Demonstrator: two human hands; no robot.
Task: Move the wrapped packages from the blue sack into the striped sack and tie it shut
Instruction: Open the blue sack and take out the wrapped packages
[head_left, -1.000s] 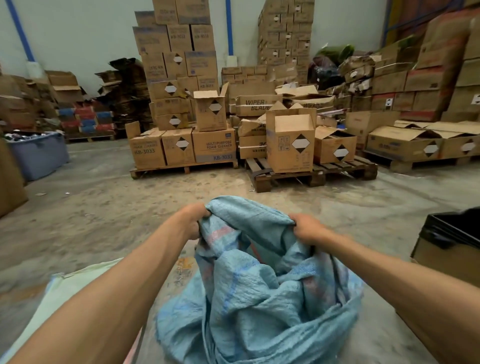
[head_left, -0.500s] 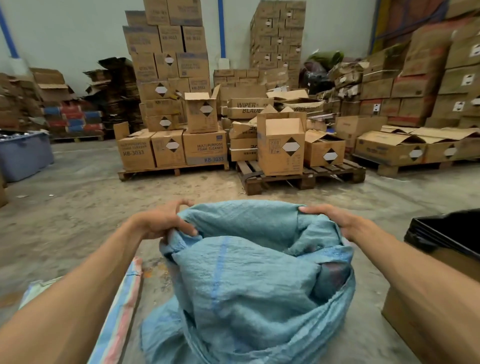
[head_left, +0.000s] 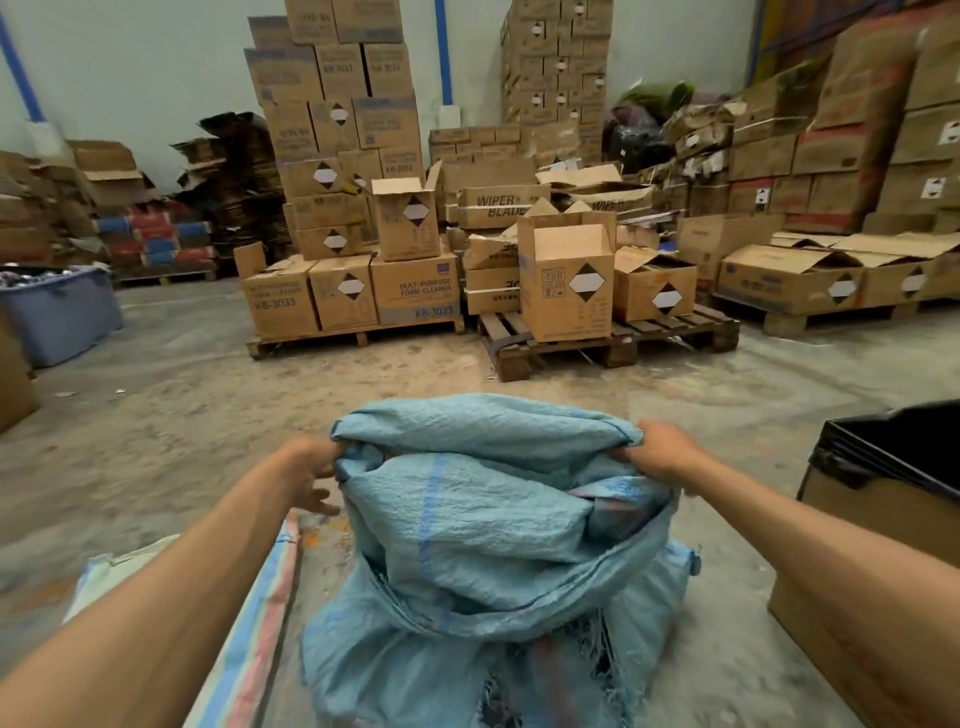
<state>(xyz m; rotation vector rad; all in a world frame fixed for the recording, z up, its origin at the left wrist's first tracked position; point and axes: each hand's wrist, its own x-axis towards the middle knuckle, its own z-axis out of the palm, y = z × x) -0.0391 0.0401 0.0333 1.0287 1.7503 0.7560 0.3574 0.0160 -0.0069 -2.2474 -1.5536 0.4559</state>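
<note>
Over the last second the 2 hands have moved apart along the rim of the blue sack (head_left: 498, 525), so a mouth that was bunched between the fists is now stretched wide across the view. The right hand (head_left: 655, 451) grips the right end of the rim, fingers curled into the cloth. The left hand (head_left: 311, 470) is at the left end, but its fingers now look spread and loose beside the fabric; whether the thumb side still pinches the rim cannot be told, as the folds hide it. The blue sack stands on the concrete floor (head_left: 156, 415) right in front of the person, slumped and frayed at its base. The striped sack (head_left: 260, 613) lies flat on the floor just to its left, partly under the left forearm, and has come further into view. No wrapped packages show yet; folded cloth covers the opening and only a dark reddish patch peeks through near the right side. The likely reading is that the opening step is nearly done and the transfer has not begun, so the striped sack probably still needs opening.
</note>
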